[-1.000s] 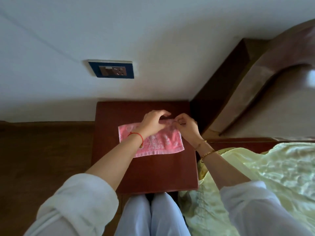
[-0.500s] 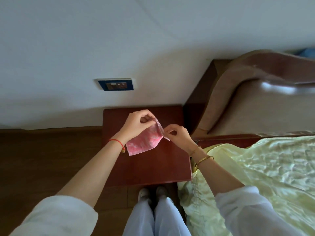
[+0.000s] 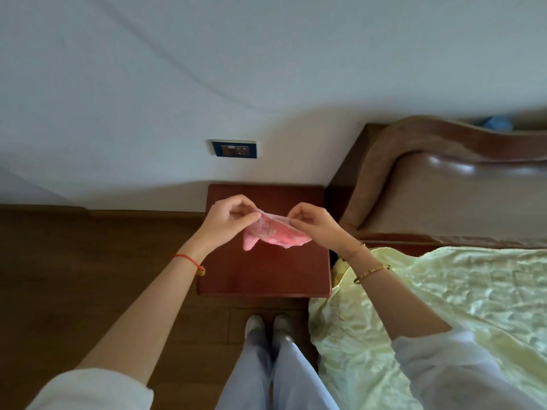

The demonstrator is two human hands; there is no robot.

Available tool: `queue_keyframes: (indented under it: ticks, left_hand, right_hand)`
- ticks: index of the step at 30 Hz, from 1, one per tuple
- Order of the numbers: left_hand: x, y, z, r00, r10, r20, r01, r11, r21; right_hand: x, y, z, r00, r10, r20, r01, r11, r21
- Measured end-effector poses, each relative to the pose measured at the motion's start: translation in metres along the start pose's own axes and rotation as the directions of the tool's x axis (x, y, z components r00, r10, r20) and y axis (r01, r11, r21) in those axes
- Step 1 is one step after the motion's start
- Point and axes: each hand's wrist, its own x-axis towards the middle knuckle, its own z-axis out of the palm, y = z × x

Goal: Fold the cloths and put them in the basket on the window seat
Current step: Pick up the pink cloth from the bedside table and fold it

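A small pink cloth (image 3: 273,233) hangs in the air above the dark red bedside table (image 3: 266,273). My left hand (image 3: 228,218) pinches its upper left edge and my right hand (image 3: 313,224) pinches its upper right edge. The cloth sags between the two hands, part folded, with a corner drooping at the lower left. No basket and no window seat are in view.
A bed with a pale yellow-green cover (image 3: 444,306) lies to the right, against a brown padded headboard (image 3: 444,184). A wall socket (image 3: 233,148) sits above the table. Wooden floor (image 3: 88,276) lies to the left. My feet (image 3: 268,324) stand just before the table.
The cloth lay flat on the table a second ago. Both hands lifted it off and spread apart, and the view pulled back and up.
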Motion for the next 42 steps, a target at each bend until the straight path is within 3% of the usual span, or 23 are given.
queue_keyframes:
  ticks: [5,8,12,16,19,28,32,36,42]
  left_hand:
    - [-0.025,0.003,0.004,0.992,-0.1,0.08,0.109,0.987,-0.118]
    - [-0.026,-0.01,0.008,0.989,-0.136,0.062,0.143,0.98,-0.137]
    - [-0.014,-0.044,0.018,0.982,-0.189,-0.005,0.187,0.973,-0.137]
    - [0.002,-0.09,0.031,0.984,-0.159,-0.085,0.162,0.987,0.021]
    - [0.008,-0.119,0.045,0.98,-0.166,-0.107,0.177,0.979,0.101]
    - [-0.027,-0.204,0.085,0.973,-0.22,0.068,0.183,0.917,0.356]
    - [-0.032,-0.215,0.097,0.971,-0.237,0.003,0.222,0.915,0.338]
    - [-0.011,-0.221,0.096,0.964,-0.158,-0.215,0.221,0.926,0.307]
    - [0.035,-0.225,0.09,0.972,-0.164,-0.17,0.216,0.907,0.361]
  right_hand:
    - [-0.021,0.0,0.0,0.98,0.086,0.177,-0.106,0.989,0.104]
    - [-0.019,0.008,0.004,0.986,0.093,0.14,-0.104,0.992,0.069]
    - [0.002,0.028,0.014,0.996,0.081,0.042,-0.076,0.992,-0.103]
    - [0.032,0.061,0.029,0.992,0.109,-0.06,-0.121,0.963,-0.242]
    - [0.044,0.09,0.042,0.992,0.123,-0.035,-0.128,0.946,-0.297]
    - [0.006,0.182,0.089,0.959,0.249,0.133,-0.181,0.905,-0.384]
    - [0.003,0.198,0.093,0.965,0.262,-0.018,-0.251,0.898,-0.361]
    - [0.024,0.202,0.09,0.935,0.236,-0.266,-0.316,0.893,-0.32]
    - [0.063,0.199,0.089,0.932,0.257,-0.256,-0.339,0.869,-0.362]
